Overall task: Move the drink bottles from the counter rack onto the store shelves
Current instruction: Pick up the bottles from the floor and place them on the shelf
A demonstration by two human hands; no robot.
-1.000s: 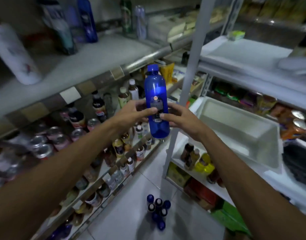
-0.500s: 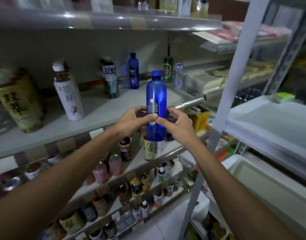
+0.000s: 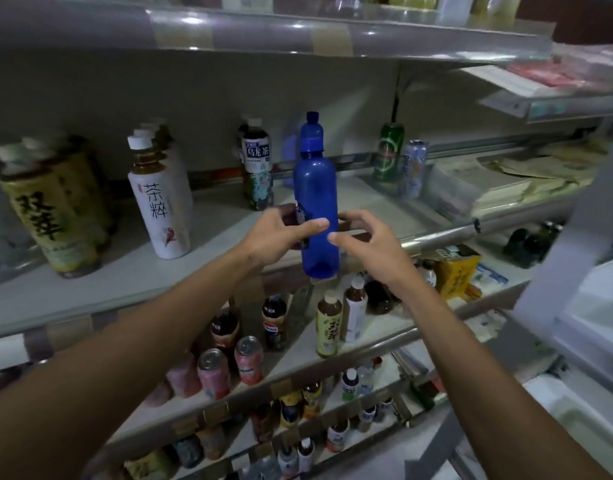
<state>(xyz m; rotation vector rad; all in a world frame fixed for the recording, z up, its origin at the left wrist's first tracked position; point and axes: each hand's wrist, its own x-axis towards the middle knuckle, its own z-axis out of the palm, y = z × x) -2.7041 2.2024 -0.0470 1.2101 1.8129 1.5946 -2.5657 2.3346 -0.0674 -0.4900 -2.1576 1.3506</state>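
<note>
Blue bottle [image 3: 316,202] upright, held in the air at the front edge of the middle shelf [image 3: 100,271], base just past the lip. Left hand [image 3: 281,233] fingers clamped on its lower body; right hand [image 3: 364,244] fingers curled, thumb touching the bottle. Bare shelf surface behind the bottle, between the dark tea bottle [image 3: 258,168] and the green can [image 3: 388,152].

The grey store shelf [image 3: 100,282] carries upright tea bottles [image 3: 159,206], a green can [image 3: 388,152] and flat stacked packets [image 3: 488,188].
</note>
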